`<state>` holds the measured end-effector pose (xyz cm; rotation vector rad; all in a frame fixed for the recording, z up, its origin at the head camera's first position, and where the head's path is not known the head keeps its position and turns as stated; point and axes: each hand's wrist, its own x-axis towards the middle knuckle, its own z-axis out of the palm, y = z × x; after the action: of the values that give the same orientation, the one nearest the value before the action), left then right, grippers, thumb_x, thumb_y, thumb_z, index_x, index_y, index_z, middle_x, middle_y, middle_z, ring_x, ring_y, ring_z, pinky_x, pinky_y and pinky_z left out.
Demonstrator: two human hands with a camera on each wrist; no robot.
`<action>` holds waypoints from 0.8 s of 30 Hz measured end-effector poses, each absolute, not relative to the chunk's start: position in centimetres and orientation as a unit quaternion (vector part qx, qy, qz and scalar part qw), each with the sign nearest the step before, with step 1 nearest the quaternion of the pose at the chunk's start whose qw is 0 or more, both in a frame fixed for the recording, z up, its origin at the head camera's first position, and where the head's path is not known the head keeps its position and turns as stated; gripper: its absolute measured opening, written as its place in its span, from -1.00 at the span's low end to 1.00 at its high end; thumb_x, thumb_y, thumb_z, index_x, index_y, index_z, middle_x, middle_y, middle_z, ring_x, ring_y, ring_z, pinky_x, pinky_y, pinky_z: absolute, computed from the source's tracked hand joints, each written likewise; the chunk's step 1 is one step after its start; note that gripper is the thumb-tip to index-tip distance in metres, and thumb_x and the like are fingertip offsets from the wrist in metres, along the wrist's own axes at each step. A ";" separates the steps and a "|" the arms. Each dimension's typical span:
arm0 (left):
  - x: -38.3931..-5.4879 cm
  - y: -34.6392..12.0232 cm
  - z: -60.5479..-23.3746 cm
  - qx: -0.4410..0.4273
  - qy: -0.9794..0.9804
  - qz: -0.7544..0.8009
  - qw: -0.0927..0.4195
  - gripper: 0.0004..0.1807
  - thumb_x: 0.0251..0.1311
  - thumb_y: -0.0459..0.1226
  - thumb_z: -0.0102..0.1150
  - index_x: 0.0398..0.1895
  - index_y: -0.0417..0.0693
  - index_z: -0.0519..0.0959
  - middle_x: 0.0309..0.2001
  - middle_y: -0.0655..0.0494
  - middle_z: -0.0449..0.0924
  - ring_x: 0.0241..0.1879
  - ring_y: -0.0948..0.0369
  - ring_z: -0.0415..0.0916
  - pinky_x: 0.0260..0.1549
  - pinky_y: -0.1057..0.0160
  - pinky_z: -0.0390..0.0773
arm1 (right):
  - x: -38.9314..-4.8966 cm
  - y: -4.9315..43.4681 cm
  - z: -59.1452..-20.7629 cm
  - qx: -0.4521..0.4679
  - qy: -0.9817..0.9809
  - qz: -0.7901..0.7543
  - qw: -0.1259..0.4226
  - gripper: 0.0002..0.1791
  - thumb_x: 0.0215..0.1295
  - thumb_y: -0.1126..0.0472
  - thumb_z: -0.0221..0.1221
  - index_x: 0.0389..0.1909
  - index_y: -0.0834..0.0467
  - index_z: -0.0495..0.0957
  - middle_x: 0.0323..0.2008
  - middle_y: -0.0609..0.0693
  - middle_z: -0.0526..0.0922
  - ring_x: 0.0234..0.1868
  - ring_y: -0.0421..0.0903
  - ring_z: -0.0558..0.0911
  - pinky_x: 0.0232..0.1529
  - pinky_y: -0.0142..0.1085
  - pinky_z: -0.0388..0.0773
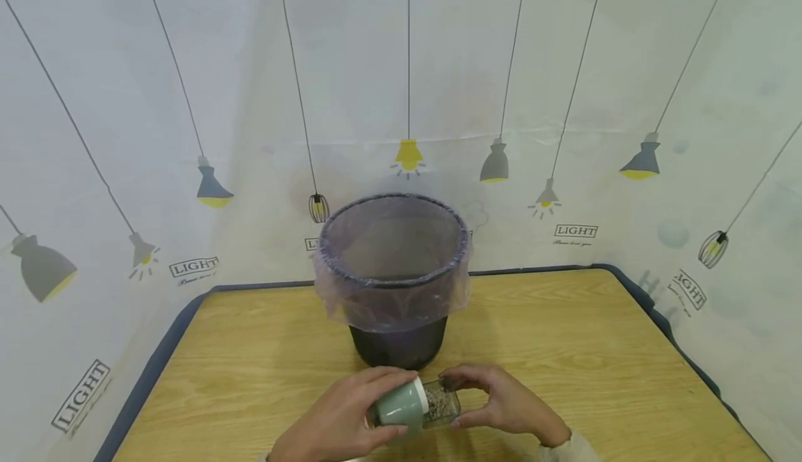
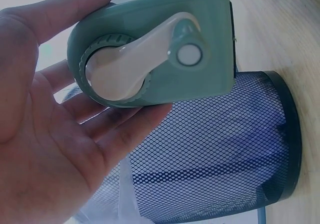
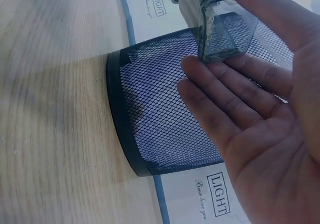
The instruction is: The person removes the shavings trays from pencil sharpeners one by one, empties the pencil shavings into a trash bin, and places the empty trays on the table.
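Note:
My left hand grips a green hand-crank pencil sharpener, held sideways just in front of the bin. In the left wrist view its pale crank handle faces the camera, and the fingers wrap its rounded end. A clear drawer with pencil shavings inside extends from the sharpener's right side. My right hand holds the drawer's far end between thumb and fingers. In the right wrist view the fingertips touch the end of the drawer; whether it is fully free of the body is unclear.
A dark mesh waste bin stands upright on the wooden table, right behind both hands. A translucent pinkish bag lines it and folds over the rim. Behind the table's dark edge rises a white wall covering printed with lamps.

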<state>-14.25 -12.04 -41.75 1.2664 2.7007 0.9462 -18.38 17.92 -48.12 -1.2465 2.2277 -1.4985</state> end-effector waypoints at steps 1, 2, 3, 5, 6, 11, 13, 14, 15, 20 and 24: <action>-14.2 -12.1 -41.8 0.404 0.863 0.304 0.007 -0.33 0.23 -0.06 0.33 0.40 0.13 0.38 0.24 0.14 0.50 0.00 0.33 0.51 -0.17 0.38 0.58 | -18.4 17.9 -48.1 -0.420 0.750 -0.503 0.089 -0.39 0.20 0.14 0.39 0.22 0.31 0.46 0.09 0.15 0.62 0.07 -0.07 0.65 0.11 -0.22 0.60; -14.2 -12.2 -41.8 0.403 0.863 0.306 0.008 -0.33 0.24 -0.06 0.32 0.41 0.13 0.38 0.24 0.14 0.50 0.00 0.33 0.51 -0.17 0.38 0.58 | -18.4 17.9 -48.1 -0.420 0.750 -0.504 0.089 -0.38 0.20 0.14 0.39 0.22 0.32 0.46 0.09 0.15 0.62 0.07 -0.07 0.65 0.11 -0.21 0.60; -14.2 -12.3 -41.9 0.402 0.863 0.307 0.007 -0.34 0.24 -0.05 0.32 0.41 0.14 0.37 0.24 0.15 0.50 0.00 0.33 0.51 -0.17 0.38 0.58 | -18.4 18.0 -48.2 -0.419 0.750 -0.504 0.089 -0.38 0.20 0.14 0.39 0.22 0.32 0.45 0.09 0.16 0.62 0.07 -0.07 0.65 0.11 -0.20 0.60; -14.2 -12.5 -42.1 0.401 0.863 0.307 0.003 -0.34 0.25 -0.04 0.31 0.41 0.14 0.37 0.24 0.16 0.50 0.02 0.33 0.52 -0.15 0.36 0.59 | -18.4 18.0 -48.2 -0.418 0.751 -0.503 0.087 -0.37 0.20 0.13 0.39 0.22 0.32 0.45 0.10 0.16 0.62 0.07 -0.06 0.65 0.11 -0.17 0.60; -14.2 -12.6 -42.2 0.401 0.864 0.306 -0.001 -0.34 0.25 -0.03 0.31 0.41 0.14 0.37 0.24 0.17 0.50 0.02 0.32 0.52 -0.14 0.35 0.60 | -18.4 18.1 -48.2 -0.416 0.752 -0.503 0.088 -0.37 0.20 0.13 0.38 0.23 0.32 0.45 0.10 0.16 0.62 0.08 -0.06 0.65 0.12 -0.17 0.59; -14.0 -13.2 -42.6 0.389 0.873 0.293 -0.024 -0.33 0.22 -0.03 0.33 0.39 0.12 0.40 0.23 0.17 0.52 0.05 0.27 0.54 -0.09 0.29 0.61 | -18.5 18.5 -48.4 -0.407 0.762 -0.496 0.083 -0.37 0.20 0.10 0.39 0.22 0.31 0.46 0.09 0.12 0.62 0.06 -0.09 0.65 0.12 -0.22 0.59; -13.9 -13.4 -42.7 0.380 0.878 0.290 -0.026 -0.33 0.21 -0.03 0.34 0.39 0.12 0.41 0.23 0.16 0.52 0.06 0.25 0.54 -0.09 0.28 0.62 | -18.6 18.7 -48.4 -0.403 0.766 -0.494 0.081 -0.37 0.18 0.10 0.40 0.22 0.28 0.47 0.09 0.11 0.63 0.06 -0.10 0.65 0.12 -0.24 0.59; -13.9 -13.5 -42.8 0.375 0.880 0.290 -0.024 -0.33 0.21 -0.03 0.35 0.39 0.13 0.41 0.22 0.16 0.53 0.06 0.24 0.54 -0.09 0.27 0.62 | -18.6 18.8 -48.4 -0.401 0.768 -0.492 0.079 -0.37 0.18 0.10 0.40 0.22 0.27 0.47 0.09 0.10 0.63 0.06 -0.10 0.65 0.11 -0.24 0.59; -13.9 -13.6 -42.9 0.372 0.881 0.291 -0.024 -0.33 0.20 -0.04 0.35 0.39 0.12 0.41 0.22 0.16 0.53 0.06 0.24 0.54 -0.09 0.27 0.62 | -18.5 18.8 -48.4 -0.399 0.770 -0.491 0.078 -0.37 0.18 0.09 0.40 0.22 0.27 0.48 0.09 0.10 0.64 0.05 -0.11 0.66 0.11 -0.25 0.59; -13.9 -14.0 -43.4 0.375 0.883 0.281 -0.037 -0.33 0.16 -0.07 0.38 0.36 0.08 0.43 0.19 0.13 0.56 0.05 0.21 0.56 -0.11 0.26 0.63 | -18.5 19.2 -48.0 -0.391 0.773 -0.492 0.083 -0.36 0.19 0.08 0.39 0.22 0.28 0.47 0.10 0.12 0.63 0.05 -0.12 0.65 0.11 -0.22 0.60; -14.1 -14.1 -43.7 0.375 0.883 0.280 -0.033 -0.33 0.15 -0.09 0.39 0.35 0.04 0.44 0.18 0.09 0.57 0.05 0.20 0.56 -0.12 0.28 0.63 | -18.6 19.6 -47.6 -0.391 0.772 -0.494 0.081 -0.35 0.20 0.08 0.38 0.24 0.31 0.45 0.10 0.16 0.63 0.07 -0.08 0.65 0.12 -0.21 0.59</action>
<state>-14.10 -14.14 -43.69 1.2046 2.8345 0.8988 -18.56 19.55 -47.62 -1.1702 2.3090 -1.4755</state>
